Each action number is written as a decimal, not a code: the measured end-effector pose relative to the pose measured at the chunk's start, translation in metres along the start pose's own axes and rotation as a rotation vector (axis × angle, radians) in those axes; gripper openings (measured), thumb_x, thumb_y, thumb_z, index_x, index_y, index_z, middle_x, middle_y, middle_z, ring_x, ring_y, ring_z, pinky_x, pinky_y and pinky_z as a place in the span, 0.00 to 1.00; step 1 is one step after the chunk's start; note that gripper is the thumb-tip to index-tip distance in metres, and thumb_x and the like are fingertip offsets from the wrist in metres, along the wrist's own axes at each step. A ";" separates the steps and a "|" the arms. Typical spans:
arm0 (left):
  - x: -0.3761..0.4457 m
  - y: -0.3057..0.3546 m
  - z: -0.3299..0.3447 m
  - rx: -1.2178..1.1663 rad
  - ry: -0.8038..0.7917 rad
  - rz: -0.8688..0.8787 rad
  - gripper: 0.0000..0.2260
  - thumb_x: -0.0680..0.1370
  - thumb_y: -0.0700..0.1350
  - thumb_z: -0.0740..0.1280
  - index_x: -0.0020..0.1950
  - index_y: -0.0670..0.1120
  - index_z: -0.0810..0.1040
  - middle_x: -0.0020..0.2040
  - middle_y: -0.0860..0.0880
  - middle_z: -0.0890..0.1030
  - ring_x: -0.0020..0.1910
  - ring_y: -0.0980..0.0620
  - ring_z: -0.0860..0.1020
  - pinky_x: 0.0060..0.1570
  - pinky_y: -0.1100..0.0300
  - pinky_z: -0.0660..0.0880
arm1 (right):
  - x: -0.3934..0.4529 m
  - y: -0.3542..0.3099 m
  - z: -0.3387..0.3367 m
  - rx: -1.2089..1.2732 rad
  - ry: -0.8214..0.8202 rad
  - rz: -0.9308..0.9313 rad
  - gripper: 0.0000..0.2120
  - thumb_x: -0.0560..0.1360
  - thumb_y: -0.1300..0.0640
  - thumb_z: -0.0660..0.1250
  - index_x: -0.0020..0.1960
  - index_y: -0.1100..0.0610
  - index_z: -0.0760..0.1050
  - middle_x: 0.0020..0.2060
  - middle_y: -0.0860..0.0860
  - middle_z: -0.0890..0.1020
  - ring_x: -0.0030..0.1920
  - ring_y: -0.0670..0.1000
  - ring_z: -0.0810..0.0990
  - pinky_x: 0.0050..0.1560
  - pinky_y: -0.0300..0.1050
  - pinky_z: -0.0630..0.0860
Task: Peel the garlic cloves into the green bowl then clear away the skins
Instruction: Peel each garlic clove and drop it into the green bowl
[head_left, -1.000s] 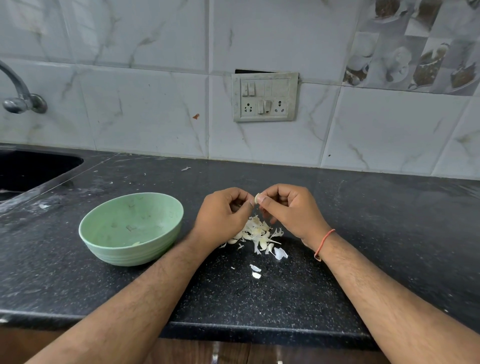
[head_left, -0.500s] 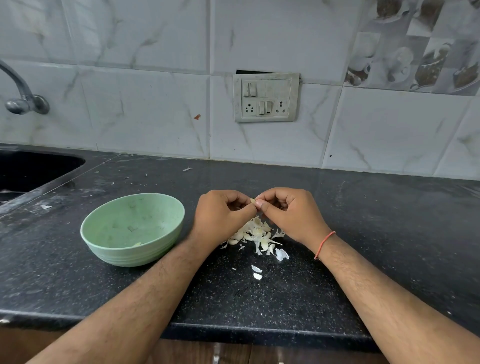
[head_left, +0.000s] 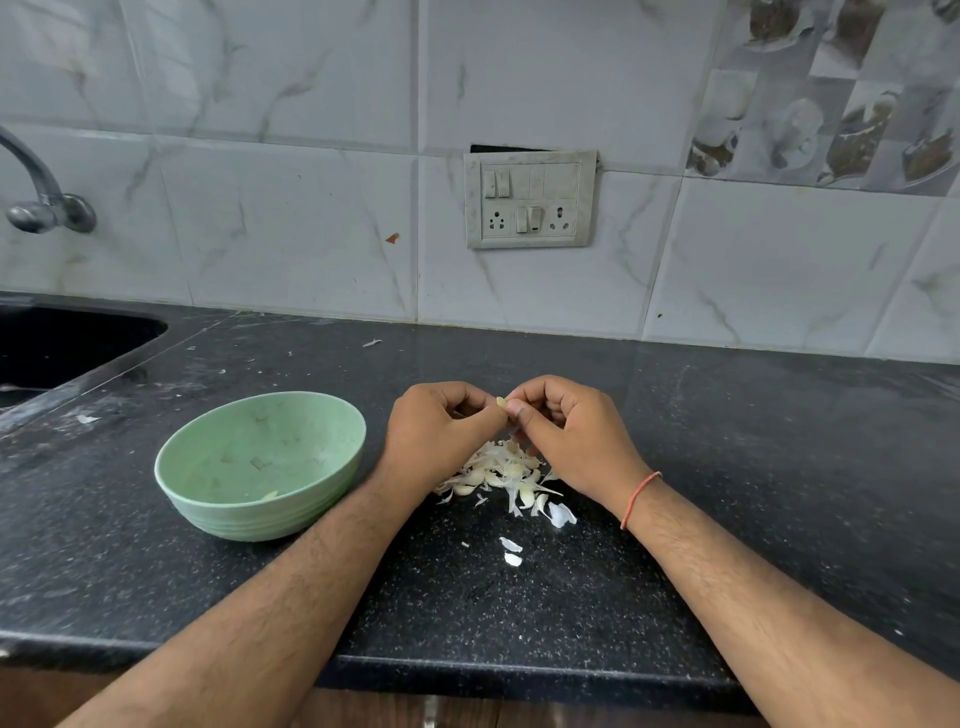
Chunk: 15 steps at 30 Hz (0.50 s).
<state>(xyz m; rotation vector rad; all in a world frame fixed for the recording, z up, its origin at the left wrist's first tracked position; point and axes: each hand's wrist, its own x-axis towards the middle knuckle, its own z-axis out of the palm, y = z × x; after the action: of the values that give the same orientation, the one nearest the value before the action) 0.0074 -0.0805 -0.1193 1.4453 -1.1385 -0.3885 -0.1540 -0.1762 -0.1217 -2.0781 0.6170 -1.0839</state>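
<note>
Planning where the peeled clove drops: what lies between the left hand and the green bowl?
In the head view, only a narrow strip of bare black counter separates the left hand from the green bowl; nothing rests there.

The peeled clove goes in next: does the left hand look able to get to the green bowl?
Probably yes: the left hand is just right of the green bowl, with only bare countertop between them.
</note>
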 end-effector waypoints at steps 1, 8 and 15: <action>0.000 0.001 0.000 -0.006 0.005 0.000 0.04 0.74 0.49 0.78 0.40 0.51 0.89 0.36 0.52 0.86 0.34 0.58 0.78 0.39 0.54 0.79 | 0.000 0.001 0.000 0.009 0.001 0.005 0.04 0.82 0.57 0.73 0.50 0.50 0.85 0.39 0.52 0.87 0.39 0.56 0.87 0.41 0.57 0.86; 0.001 0.002 0.000 -0.011 0.035 0.006 0.05 0.74 0.53 0.73 0.41 0.55 0.89 0.38 0.51 0.87 0.39 0.48 0.85 0.47 0.46 0.85 | 0.002 -0.002 -0.004 0.141 0.012 0.064 0.03 0.83 0.60 0.71 0.52 0.57 0.84 0.42 0.53 0.88 0.40 0.55 0.87 0.39 0.54 0.85; -0.001 0.004 -0.001 -0.020 -0.008 0.089 0.02 0.76 0.47 0.79 0.48 0.53 0.89 0.39 0.54 0.88 0.36 0.61 0.82 0.39 0.65 0.77 | 0.000 -0.004 -0.005 0.144 0.016 0.071 0.03 0.82 0.60 0.73 0.52 0.56 0.85 0.40 0.52 0.88 0.40 0.55 0.87 0.39 0.53 0.85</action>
<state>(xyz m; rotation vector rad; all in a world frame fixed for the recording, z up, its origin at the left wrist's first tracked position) 0.0062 -0.0789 -0.1161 1.3716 -1.1981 -0.3431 -0.1575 -0.1758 -0.1167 -1.9117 0.5979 -1.0741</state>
